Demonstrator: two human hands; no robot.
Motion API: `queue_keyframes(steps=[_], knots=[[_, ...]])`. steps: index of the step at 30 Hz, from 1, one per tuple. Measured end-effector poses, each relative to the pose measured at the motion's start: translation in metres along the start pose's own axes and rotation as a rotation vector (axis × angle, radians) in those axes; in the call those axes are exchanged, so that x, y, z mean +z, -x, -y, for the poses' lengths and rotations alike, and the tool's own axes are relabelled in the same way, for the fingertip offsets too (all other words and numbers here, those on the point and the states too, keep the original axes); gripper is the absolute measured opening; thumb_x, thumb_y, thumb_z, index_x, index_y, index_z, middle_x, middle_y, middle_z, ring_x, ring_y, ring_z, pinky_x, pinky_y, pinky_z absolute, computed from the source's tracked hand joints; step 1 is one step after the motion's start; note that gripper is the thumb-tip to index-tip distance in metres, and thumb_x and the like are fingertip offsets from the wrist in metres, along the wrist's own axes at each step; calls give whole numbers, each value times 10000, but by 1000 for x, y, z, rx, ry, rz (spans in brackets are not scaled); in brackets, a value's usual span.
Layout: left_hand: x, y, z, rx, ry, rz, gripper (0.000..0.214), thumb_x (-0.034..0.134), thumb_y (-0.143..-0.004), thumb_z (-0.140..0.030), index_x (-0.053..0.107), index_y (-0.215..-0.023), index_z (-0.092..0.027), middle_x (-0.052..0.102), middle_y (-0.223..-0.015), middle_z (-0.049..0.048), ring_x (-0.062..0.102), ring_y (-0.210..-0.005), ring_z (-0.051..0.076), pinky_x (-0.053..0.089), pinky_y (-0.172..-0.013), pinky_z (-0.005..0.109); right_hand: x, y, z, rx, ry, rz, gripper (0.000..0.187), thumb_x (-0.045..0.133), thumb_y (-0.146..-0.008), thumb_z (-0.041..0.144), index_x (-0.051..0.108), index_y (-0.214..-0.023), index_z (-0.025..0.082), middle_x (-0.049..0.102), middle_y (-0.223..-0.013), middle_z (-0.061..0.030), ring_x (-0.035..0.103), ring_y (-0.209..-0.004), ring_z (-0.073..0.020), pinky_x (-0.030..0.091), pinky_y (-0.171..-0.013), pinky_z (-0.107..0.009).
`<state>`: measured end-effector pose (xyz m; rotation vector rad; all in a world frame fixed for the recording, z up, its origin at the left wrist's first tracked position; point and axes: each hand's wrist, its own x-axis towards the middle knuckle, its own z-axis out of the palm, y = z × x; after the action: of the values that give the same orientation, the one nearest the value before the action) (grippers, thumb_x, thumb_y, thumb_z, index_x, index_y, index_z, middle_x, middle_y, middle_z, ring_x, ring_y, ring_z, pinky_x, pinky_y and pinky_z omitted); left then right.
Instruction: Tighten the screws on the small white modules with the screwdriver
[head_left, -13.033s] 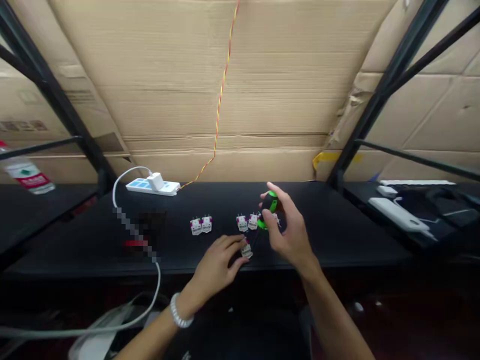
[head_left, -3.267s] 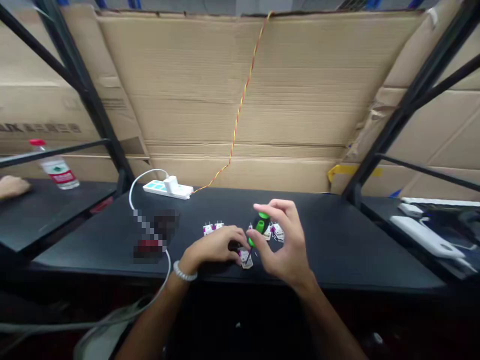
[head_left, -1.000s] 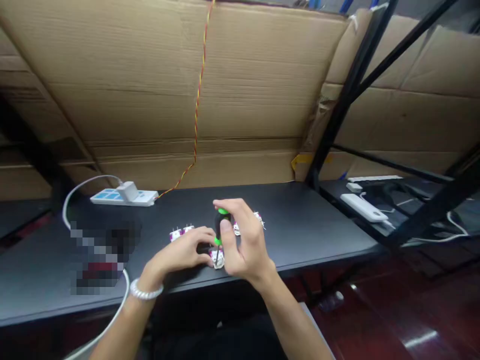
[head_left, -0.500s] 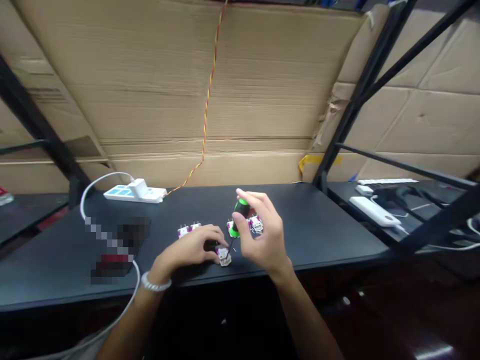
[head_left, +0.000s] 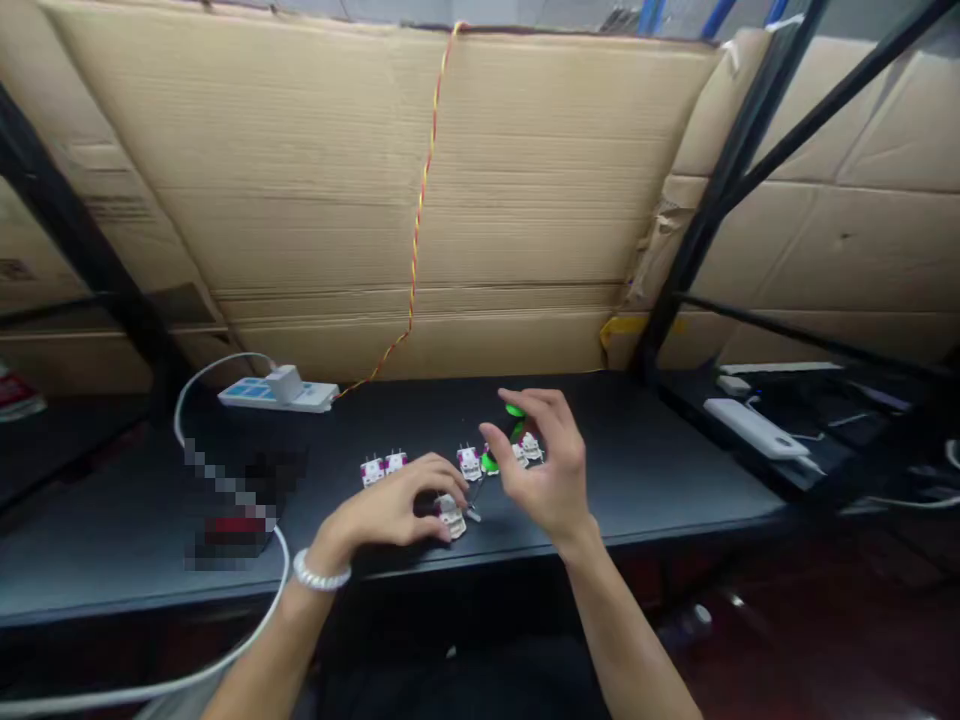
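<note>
One green-and-black-handled screwdriver [head_left: 490, 463] sits pinched in your right grip [head_left: 547, 470], its long axis slanting down towards your left grip [head_left: 397, 503], which clasps a small white plastic block [head_left: 452, 518] on the black counter [head_left: 600, 490]. Beyond your grips stand white-and-purple plastic blocks [head_left: 469, 463], one partly hidden behind the screwdriver.

Bare black tabletop [head_left: 652, 465] offers you passage right of your right hand [head_left: 544, 470], before a black metal frame [head_left: 694, 240]; small boxy white-and-purple modules [head_left: 469, 463] obstruct its left.
</note>
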<state>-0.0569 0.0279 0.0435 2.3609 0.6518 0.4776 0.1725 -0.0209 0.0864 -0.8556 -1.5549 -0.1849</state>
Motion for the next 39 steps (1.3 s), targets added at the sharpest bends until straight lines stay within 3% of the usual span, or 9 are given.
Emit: queue_keyframes(steps=[7, 17, 26, 30, 34, 39], knots=[[5, -1, 3, 20, 11, 68, 400, 916, -869, -334, 821, -1255, -300, 788, -1337, 66, 582, -1396, 294, 436, -1222, 480, 2, 1, 0, 20, 23, -30, 253, 760, -973, 279, 722, -1220, 237, 661, -1068, -69, 678, -866, -185, 632, -723, -332], [7, -3, 7, 13, -36, 68, 306, 892, -895, -329, 841, -1193, -285, 812, -1274, 67, 588, -1372, 301, 432, -1204, 494, -11, -1, -2, 30, 58, -117, 269, 775, -966, 283, 728, -1226, 239, 670, -1088, -83, 702, -975, -222, 649, -782, -378], [9, -2, -5, -18, -46, 20, 219, 842, -929, -268, 833, -1148, -258, 769, -1260, 74, 689, -1234, 251, 526, -1120, 389, -38, -4, -18, -14, 129, -190, 298, 810, -931, 273, 741, -1218, 232, 684, -1087, -88, 703, -1007, -244, 637, -744, -368], [15, 1, -13, -28, -73, 34, 211, 763, -986, -241, 814, -1189, -267, 747, -1383, 71, 686, -1303, 255, 529, -1158, 413, -45, -4, -23, -38, 161, -178, 287, 804, -935, 264, 739, -1214, 244, 687, -1075, -76, 706, -968, -230, 645, -734, -363], [21, 6, -19, -37, -153, 43, 358, 662, -1033, -184, 749, -1364, -288, 673, -1532, 63, 607, -1447, 256, 468, -1258, 455, -49, -4, -27, -43, 163, -186, 293, 815, -929, 252, 743, -1213, 246, 686, -1078, -76, 706, -970, -231, 647, -737, -364], [28, 3, -22, -53, -237, 66, 465, 675, -1015, -157, 689, -1461, -289, 620, -1603, 58, 549, -1517, 270, 428, -1303, 486, -52, -5, -27, -42, 138, -178, 303, 814, -930, 236, 739, -1224, 238, 677, -1077, -83, 699, -976, -236, 639, -739, -369]])
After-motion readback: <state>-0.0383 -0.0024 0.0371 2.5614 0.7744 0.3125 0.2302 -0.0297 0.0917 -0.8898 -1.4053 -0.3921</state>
